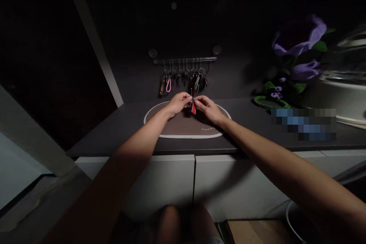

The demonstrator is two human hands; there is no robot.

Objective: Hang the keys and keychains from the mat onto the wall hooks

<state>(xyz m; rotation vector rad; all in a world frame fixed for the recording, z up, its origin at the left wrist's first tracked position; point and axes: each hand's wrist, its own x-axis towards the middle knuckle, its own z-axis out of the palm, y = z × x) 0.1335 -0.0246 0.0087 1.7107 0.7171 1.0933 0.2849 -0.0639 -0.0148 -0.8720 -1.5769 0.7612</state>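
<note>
My left hand (180, 103) and my right hand (208, 107) meet over a brown oval mat (174, 127) with a pale rim. Both are closed, fingertips pinched on a small keychain between them. From it hangs a red tag (194, 108); the ring or key at the fingertips is too small to make out clearly. Just behind the hands, a clear rail (185, 60) on two suction cups carries several hooks with bunches of keys. Among these hang a pink loop strap (168, 84) and a brown fob (162, 85) with lettering.
Purple crocheted flowers (305, 70) and a green ring (271, 102) stand on the dark counter (114, 129) at the right. Beside them is a pale rounded appliance (343, 87). White cabinet doors (168, 179) lie below the counter edge, and a cardboard box (257, 231) is on the floor.
</note>
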